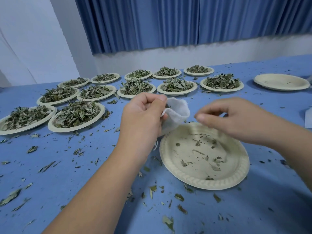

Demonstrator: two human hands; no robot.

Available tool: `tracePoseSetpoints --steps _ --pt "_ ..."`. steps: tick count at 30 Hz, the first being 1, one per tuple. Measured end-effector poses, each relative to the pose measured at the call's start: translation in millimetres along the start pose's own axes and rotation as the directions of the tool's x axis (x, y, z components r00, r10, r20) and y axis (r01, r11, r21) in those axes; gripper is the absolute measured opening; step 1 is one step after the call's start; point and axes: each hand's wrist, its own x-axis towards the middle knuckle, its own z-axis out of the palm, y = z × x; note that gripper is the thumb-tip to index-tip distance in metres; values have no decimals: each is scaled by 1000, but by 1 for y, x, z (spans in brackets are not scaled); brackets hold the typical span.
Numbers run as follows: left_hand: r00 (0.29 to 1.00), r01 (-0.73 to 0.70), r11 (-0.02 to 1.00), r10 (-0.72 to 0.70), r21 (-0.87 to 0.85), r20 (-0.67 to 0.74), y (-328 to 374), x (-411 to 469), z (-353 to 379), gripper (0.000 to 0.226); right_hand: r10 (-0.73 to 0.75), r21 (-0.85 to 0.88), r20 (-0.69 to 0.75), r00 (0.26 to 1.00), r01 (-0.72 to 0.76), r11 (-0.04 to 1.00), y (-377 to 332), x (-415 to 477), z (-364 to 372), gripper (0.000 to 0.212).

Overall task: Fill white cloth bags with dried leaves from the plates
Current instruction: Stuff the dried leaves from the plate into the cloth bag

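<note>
White cloth bag (pixel 178 111) in middle of frame, gripped by left hand (pixel 143 115). Right hand (pixel 236 119) just beside it, fingers curled; can't tell if holding leaves. Near plate (pixel 202 183) below, few bits. Leaf plates (pixel 76 129) upper left.

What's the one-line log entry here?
left hand: grips white cloth bag | right hand: fingertips pinched, contents unclear | cream paper plate: leaf scraps only
</note>
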Motion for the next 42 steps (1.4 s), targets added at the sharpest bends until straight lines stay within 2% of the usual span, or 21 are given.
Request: tracePoseSetpoints --steps 3,6,10,15,18,21,26,33,35,38,42 --pt "997 -38 999 38 6 -60 -1 7 -6 20 17 -312 148 989 30 950 8 -7 5 48" --pt "996 -58 998 59 15 -72 -2 10 -11 22 9 -416 239 971 94 904 7 -9 15 58" --pt "995 -60 998 61 17 -77 -2 10 -13 22 -37 -426 295 955 167 889 7 -12 25 52" --pt "996 -59 998 60 12 -72 -1 9 -13 21 -103 -311 362 927 224 924 0 -18 21 31" --pt "995 -62 998 64 20 -71 0 9 -12 22 -163 -243 312 936 245 939 -4 -18 23 20" --pt "995 -56 998 58 29 -79 -1 9 -9 20 -197 -274 253 947 265 924 -6 -12 33 25" --pt "996 -50 997 54 51 -75 -2 8 -7 19 -256 -310 288 923 342 887 -9 -8 50 33" --pt "995 -62 996 68 70 -77 -2 9 -12 19 -159 -242 420 894 278 930 -9 -26 18 37" --pt "995 -62 995 68 79 -74 -3 9 -12 19 -101 -218 356 929 188 958 -8 -26 4 38" --pt "996 -57 995 62 78 -67 -3 9 -11 19 -34 -314 211 977 100 944 -2 -20 -11 35" --pt "996 -51 995 57 82 -63 -4 9 -9 20 44 -381 228 973 48 923 1 -19 -10 34"
